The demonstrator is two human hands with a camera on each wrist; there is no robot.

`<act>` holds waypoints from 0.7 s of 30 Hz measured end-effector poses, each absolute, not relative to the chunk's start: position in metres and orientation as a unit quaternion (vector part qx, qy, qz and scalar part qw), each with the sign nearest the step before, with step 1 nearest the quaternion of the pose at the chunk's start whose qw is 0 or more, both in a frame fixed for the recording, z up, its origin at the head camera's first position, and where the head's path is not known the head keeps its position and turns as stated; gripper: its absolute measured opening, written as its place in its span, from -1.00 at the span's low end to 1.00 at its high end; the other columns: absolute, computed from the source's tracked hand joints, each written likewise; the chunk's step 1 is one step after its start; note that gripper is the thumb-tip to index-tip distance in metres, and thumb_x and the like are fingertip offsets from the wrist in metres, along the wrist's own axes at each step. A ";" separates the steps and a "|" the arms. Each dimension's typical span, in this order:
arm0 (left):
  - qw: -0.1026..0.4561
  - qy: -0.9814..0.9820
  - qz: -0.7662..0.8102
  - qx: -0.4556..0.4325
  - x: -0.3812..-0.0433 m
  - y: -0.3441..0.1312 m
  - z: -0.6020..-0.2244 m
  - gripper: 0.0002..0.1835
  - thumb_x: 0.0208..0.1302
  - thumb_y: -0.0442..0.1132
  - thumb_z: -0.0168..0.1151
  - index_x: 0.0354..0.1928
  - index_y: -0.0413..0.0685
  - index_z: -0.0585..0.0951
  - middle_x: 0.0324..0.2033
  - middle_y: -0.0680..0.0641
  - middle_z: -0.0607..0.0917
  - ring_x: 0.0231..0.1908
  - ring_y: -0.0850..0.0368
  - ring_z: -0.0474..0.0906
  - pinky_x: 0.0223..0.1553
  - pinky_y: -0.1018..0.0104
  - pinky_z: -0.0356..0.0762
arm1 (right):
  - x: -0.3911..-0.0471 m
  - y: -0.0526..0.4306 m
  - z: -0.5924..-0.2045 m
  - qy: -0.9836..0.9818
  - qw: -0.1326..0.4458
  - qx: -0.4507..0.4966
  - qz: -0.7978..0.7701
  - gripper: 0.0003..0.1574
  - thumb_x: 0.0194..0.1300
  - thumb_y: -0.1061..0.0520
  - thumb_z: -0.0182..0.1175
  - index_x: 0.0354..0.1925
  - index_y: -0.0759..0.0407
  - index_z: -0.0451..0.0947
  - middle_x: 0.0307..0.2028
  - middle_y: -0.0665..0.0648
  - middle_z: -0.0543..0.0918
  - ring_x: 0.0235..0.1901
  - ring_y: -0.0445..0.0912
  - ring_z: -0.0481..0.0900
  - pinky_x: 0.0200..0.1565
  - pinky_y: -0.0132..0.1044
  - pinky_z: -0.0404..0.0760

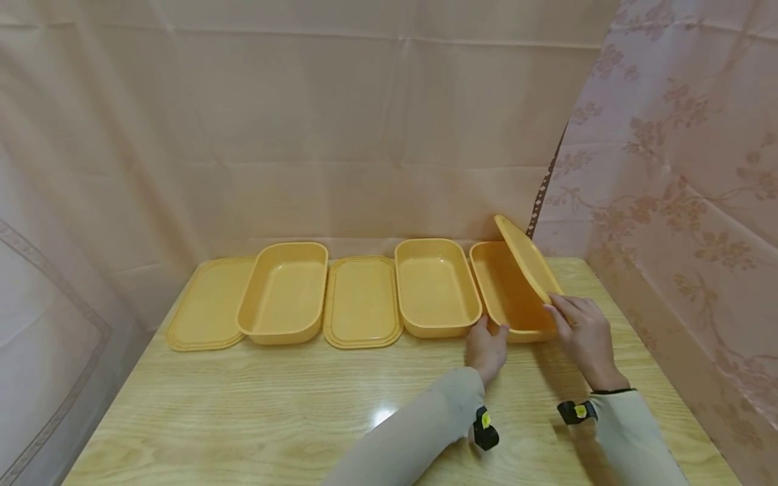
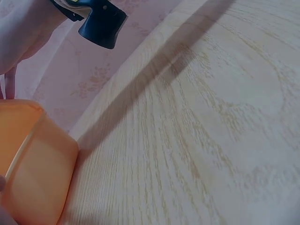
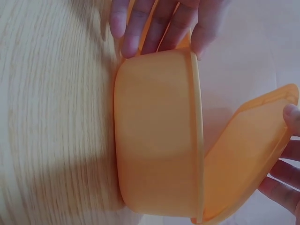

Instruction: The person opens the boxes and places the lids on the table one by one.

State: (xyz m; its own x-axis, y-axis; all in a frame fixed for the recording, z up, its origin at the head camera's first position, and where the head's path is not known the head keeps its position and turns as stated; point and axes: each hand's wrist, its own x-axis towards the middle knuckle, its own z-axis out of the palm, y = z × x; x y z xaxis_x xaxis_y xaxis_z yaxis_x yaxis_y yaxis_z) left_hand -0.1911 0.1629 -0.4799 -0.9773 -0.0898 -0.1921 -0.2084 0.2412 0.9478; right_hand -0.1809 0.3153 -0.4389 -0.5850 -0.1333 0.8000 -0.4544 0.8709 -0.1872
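The rightmost yellow plastic container (image 1: 501, 287) stands upright, with its lid (image 1: 527, 256) tilted over its right side. My right hand (image 1: 586, 334) pinches the lid's near edge, thumb on one face and fingers behind it. In the right wrist view the lid (image 3: 246, 145) slopes up from the rim of the container (image 3: 157, 131). My left hand (image 1: 486, 349) holds the container's near left corner, the thumb by the rim and the fingers along the side wall. The left wrist view catches just a corner of the container (image 2: 44, 173), with the right hand (image 2: 33, 35) above it.
Left of it stand a second uncovered container (image 1: 437, 287), a flat lid (image 1: 363, 304), a third uncovered container (image 1: 286, 290) and another lid (image 1: 209, 307), partly behind that container. All line the back of the wooden table (image 1: 261, 412). Curtains (image 1: 365, 135) hang behind and at both sides.
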 end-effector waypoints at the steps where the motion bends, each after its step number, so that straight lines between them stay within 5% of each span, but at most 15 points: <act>1: 0.051 0.785 0.609 -0.097 -0.191 0.163 -0.479 -0.43 0.30 -0.02 0.25 0.29 -0.13 0.48 0.21 -0.16 0.59 0.24 -0.12 0.48 0.25 -0.01 0.43 | -0.181 0.316 -0.438 -0.868 0.425 0.166 0.192 -0.34 0.38 -0.18 0.02 -0.13 0.41 0.67 -0.35 0.37 0.71 -0.37 0.23 0.56 -0.29 -0.09 0.42; 6: 0.057 0.786 0.607 -0.101 -0.191 0.162 -0.477 -0.42 0.29 -0.01 0.26 0.29 -0.10 0.48 0.22 -0.14 0.58 0.25 -0.11 0.48 0.25 -0.03 0.42 | -0.183 0.319 -0.436 -0.864 0.438 0.153 0.196 -0.64 0.27 0.12 0.28 -0.13 0.43 0.67 -0.35 0.38 0.71 -0.36 0.25 0.57 -0.27 -0.07 0.44; 11: 0.059 0.788 0.605 -0.100 -0.191 0.161 -0.477 -0.43 0.30 -0.01 0.25 0.29 -0.09 0.48 0.22 -0.13 0.58 0.25 -0.10 0.48 0.25 -0.02 0.42 | -0.184 0.318 -0.435 -0.858 0.451 0.143 0.199 -0.64 -0.01 0.41 0.41 -0.15 0.44 0.67 -0.33 0.38 0.72 -0.35 0.27 0.58 -0.26 -0.04 0.44; 21: 0.063 0.787 0.607 -0.089 -0.190 0.160 -0.478 -0.41 0.30 -0.02 0.25 0.30 -0.13 0.47 0.23 -0.15 0.57 0.26 -0.10 0.47 0.27 0.01 0.42 | -0.183 0.322 -0.434 -0.842 0.475 0.125 0.226 -0.68 -0.01 0.47 0.37 -0.19 0.44 0.66 -0.36 0.41 0.70 -0.39 0.25 0.57 -0.30 -0.20 0.40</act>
State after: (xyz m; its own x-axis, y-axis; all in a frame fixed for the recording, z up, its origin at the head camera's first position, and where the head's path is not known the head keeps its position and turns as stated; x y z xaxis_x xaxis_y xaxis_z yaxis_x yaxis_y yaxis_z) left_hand -0.1901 0.1605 -0.4782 -0.9762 -0.0641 -0.2071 -0.2166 0.2468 0.9446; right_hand -0.1829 0.3221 -0.4341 -0.5183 0.0045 0.8552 -0.4242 0.8670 -0.2616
